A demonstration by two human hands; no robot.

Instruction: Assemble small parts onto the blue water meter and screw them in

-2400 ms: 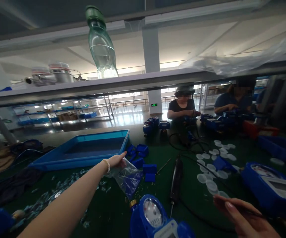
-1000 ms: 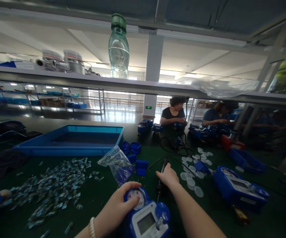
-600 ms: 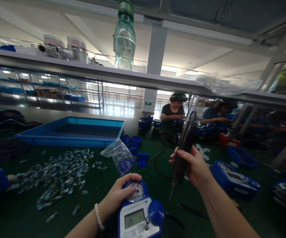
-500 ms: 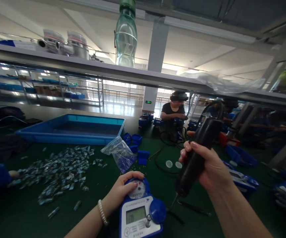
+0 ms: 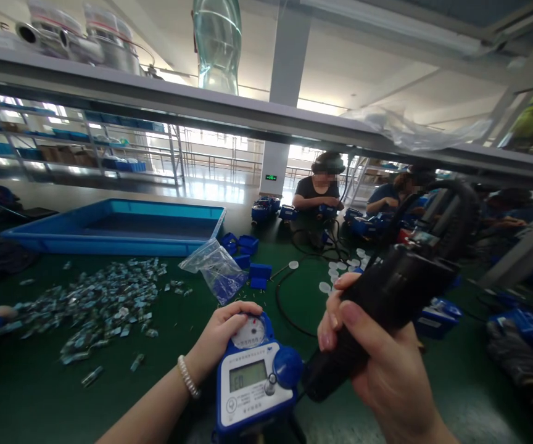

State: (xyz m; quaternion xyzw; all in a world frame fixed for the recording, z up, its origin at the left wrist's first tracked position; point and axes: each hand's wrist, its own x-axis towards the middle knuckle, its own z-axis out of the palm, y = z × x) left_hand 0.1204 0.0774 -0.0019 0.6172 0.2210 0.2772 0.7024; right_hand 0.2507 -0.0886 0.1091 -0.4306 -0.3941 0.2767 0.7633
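A blue water meter (image 5: 253, 385) with a round dial and a grey display lies on the green table in front of me. My left hand (image 5: 220, 335) grips its upper left side by the dial. My right hand (image 5: 377, 364) is closed around a black electric screwdriver (image 5: 382, 308), held slanted, its lower end just right of the meter's round blue cap. The tool's black cable (image 5: 289, 296) loops back across the table. The tip is hidden behind the meter.
A clear plastic bag (image 5: 213, 268) and a heap of small metal parts (image 5: 100, 302) lie to the left. Behind them are a blue tray (image 5: 118, 225), small blue boxes (image 5: 250, 259) and white caps (image 5: 340, 271). Other workers (image 5: 319, 188) sit across the table.
My left hand left the plastic bag and took the meter. My right hand picked the screwdriver off the table, lifted it and brought it down beside the meter.
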